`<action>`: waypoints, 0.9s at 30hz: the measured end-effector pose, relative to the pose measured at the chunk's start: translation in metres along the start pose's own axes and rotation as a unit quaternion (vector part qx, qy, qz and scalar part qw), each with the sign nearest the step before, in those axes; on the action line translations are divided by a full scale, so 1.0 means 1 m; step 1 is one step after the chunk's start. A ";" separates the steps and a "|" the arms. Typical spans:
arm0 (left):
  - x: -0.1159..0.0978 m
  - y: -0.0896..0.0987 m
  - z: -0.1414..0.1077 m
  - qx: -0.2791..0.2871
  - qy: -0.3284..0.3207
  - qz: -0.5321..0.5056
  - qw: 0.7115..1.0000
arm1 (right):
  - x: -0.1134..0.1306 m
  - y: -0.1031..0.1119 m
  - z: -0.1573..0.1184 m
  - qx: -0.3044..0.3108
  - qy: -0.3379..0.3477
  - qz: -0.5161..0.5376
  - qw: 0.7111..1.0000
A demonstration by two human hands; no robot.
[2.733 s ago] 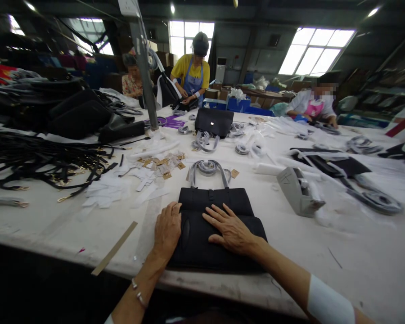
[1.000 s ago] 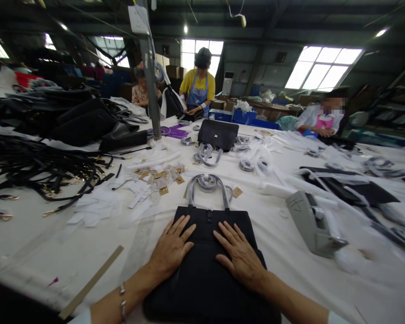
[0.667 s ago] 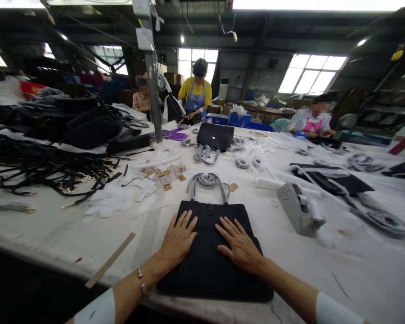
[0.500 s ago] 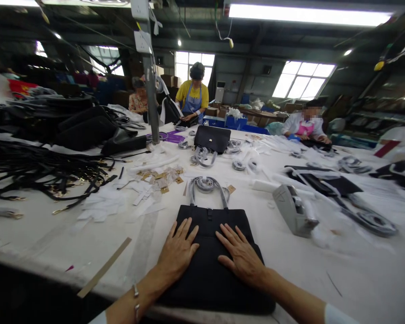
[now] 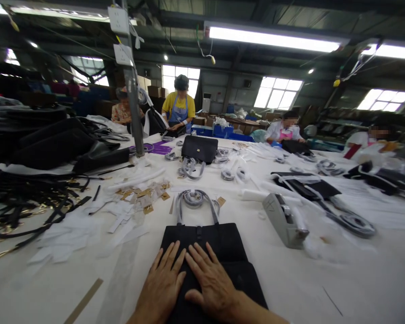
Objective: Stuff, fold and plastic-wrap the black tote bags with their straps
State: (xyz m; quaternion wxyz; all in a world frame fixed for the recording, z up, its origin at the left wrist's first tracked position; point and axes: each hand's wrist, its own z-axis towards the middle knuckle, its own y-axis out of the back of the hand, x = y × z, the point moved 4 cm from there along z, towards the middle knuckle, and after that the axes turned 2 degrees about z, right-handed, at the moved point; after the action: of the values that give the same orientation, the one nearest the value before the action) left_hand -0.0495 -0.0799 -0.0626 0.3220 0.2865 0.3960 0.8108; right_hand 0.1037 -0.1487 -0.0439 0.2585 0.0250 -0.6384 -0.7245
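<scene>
Black, probably light and pliable, the bag (image 5: 245, 279) at lower centre lies beneath my flat, unclenched left grip (image 5: 162, 282) and right grip (image 5: 212, 280); I'd hold its handles (image 5: 212, 208).

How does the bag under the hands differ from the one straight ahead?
The near bag lies under the left hand and right hand; the far bag is untouched. The near bag's grey handle points away from the person, the far bag's loop toward them. The near bag shows a dark tab, the far bag a shiny fitting. Both are black.
</scene>
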 end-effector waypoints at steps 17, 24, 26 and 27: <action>0.003 -0.005 0.000 -0.019 -0.014 0.017 1.000 | -0.062 0.044 -0.053 0.002 -0.116 -0.019 0.993; -0.018 -0.006 0.012 -0.035 -0.043 -0.001 0.998 | -0.058 0.046 -0.050 -0.002 -0.114 0.002 0.993; -0.021 -0.004 0.015 -0.041 -0.053 0.005 0.998 | -0.064 0.053 -0.048 -0.005 -0.113 0.044 0.993; -0.021 -0.003 0.015 -0.047 -0.057 0.009 0.997 | -0.072 0.060 -0.045 -0.020 -0.122 0.067 0.990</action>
State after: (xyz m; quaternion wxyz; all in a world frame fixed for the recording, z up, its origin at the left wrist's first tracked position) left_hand -0.0246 -0.0872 -0.0615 0.3492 0.3204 0.3360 0.8139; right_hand 0.2029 -0.1634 -0.0171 0.2272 -0.1119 -0.6507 -0.7158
